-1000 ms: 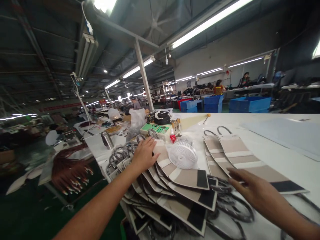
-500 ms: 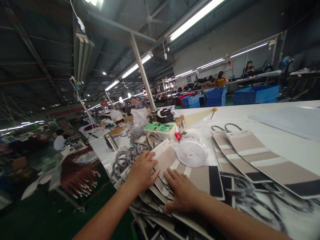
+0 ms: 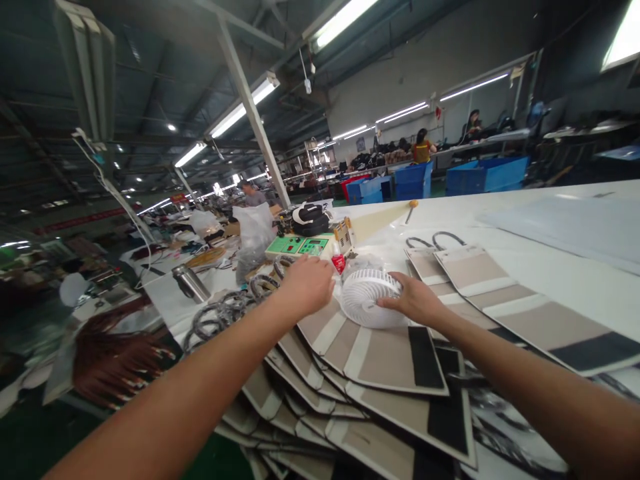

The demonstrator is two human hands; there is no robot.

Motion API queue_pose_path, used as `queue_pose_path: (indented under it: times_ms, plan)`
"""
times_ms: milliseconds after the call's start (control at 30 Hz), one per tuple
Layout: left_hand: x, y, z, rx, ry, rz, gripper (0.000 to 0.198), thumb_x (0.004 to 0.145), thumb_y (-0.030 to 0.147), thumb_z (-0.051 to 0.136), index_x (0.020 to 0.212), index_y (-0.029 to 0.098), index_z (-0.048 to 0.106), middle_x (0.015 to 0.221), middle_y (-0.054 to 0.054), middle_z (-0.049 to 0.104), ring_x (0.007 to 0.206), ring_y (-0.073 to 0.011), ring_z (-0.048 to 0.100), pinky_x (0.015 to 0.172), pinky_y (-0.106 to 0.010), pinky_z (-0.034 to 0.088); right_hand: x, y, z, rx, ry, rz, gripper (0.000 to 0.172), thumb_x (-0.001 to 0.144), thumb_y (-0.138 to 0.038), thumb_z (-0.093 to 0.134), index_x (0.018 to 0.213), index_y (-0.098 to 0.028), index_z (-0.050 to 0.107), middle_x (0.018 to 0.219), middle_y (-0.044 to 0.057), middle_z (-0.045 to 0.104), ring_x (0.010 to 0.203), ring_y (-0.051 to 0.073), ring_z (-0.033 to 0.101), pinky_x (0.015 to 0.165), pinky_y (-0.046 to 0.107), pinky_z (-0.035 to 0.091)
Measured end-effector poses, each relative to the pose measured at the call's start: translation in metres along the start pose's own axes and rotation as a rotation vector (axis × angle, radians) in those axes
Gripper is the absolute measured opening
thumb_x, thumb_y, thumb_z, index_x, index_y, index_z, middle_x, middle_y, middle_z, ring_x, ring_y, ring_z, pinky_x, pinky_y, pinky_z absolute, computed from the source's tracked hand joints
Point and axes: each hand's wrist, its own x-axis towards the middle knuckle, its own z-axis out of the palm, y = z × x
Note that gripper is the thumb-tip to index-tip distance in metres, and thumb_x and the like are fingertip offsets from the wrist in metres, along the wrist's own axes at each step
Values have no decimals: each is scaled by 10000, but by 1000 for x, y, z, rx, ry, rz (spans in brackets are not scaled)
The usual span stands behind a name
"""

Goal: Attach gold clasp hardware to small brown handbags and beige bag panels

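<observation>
Head view: fan (image 3: 367,301) faces nearward; panel (image 3: 385,360) runs toward lower right.

This is a big workshop, like a factory room. Long bright lights (image 3: 346,24) hang under a high, dark roof (image 3: 150,87), and a tall post (image 3: 261,133) holds up a beam. The wide white tabletop (image 3: 515,210) has lots of flat striped pieces (image 3: 395,360) that look alike, some with loop handles (image 3: 447,237), and a green machine (image 3: 285,245). Brown straps (image 3: 113,357) lie in a bunch off to the left. Farther back, people (image 3: 423,148) are by other tabletops, near dark heaps (image 3: 367,160) and big blue bins (image 3: 487,177).
</observation>
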Motion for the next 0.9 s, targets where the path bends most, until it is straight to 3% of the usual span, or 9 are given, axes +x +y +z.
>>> queue_pose_path:
  times_ms: [67, 133, 267, 433, 600, 700, 800, 833, 900]
  plan:
    - [29, 7, 21, -9, -116, 44, 350, 1002, 332, 519, 1289, 187, 655, 1343, -132, 692, 1287, -320, 581, 1107, -482, 387, -1, 12, -2, -52, 77, 16, 727, 796, -597, 792, 1390, -215, 619, 1239, 120, 735, 1100, 348, 699, 906, 414, 544]
    - [40, 13, 47, -9, -246, 52, 390, 958, 400, 588, 1276, 195, 683, 1321, -157, 706, 1259, -358, 607, 1062, -509, 422, -1, 22, -7, -119, 150, 60, 715, 809, -624, 767, 1387, -233, 613, 1285, 119, 715, 1104, 358, 695, 890, 421, 540]
    - [13, 18, 83, -16, -413, 25, 624, 970, 667, 434, 1244, 189, 728, 1241, -209, 732, 1170, -407, 654, 1007, -572, 448, 7, 39, -19, -186, 164, 157, 786, 827, -689, 710, 1430, -207, 566, 1317, 146, 701, 1106, 379, 693, 888, 446, 530]
    - [-24, 23, 90, -47, -444, -25, 716, 950, 715, 392, 1279, 172, 721, 1300, -259, 690, 1237, -455, 600, 1034, -626, 406, 12, 37, -21, -186, 190, 191, 814, 809, -782, 665, 1390, -215, 602, 1165, 146, 754, 1040, 381, 711, 818, 433, 526]
    - [-23, 23, 86, -125, -488, -69, 709, 940, 707, 415, 1269, 164, 731, 1320, -264, 682, 1265, -461, 588, 1057, -624, 401, 6, 22, -11, -200, 90, 198, 840, 783, -815, 664, 1357, -203, 613, 1106, 154, 756, 982, 401, 718, 807, 472, 538]
    - [-14, 17, 85, -186, -539, -82, 611, 967, 657, 427, 1167, 199, 779, 1264, -225, 724, 1245, -425, 626, 1035, -570, 456, -5, 8, -10, -215, 165, 85, 827, 826, -686, 697, 1439, -150, 554, 1355, 219, 656, 1180, 439, 647, 951, 552, 521]
    - [-3, 11, 89, -230, -587, -105, 502, 1018, 561, 453, 1126, 192, 777, 1229, -194, 741, 1190, -362, 672, 1009, -520, 503, -32, -23, -8, -137, 302, -224, 779, 898, -497, 680, 1556, -147, 454, 1619, 200, 424, 1475, 391, 405, 1191, 565, 356]
    - [2, 9, 92, -243, -607, -107, 464, 1025, 541, 488, 1131, 182, 761, 1217, -175, 742, 1160, -329, 685, 1004, -506, 517, -44, -37, -4, -74, 258, -320, 758, 922, -477, 661, 1580, -178, 435, 1660, 166, 376, 1516, 357, 352, 1232, 546, 310]
    - [17, 4, 98, -261, -645, -104, 386, 1019, 502, 578, 1146, 167, 723, 1201, -125, 731, 1105, -262, 692, 998, -481, 542, -73, -65, 12, 58, -84, -422, 849, 897, -583, 689, 1615, -229, 407, 1688, 133, 343, 1532, 349, 338, 1245, 543, 305]
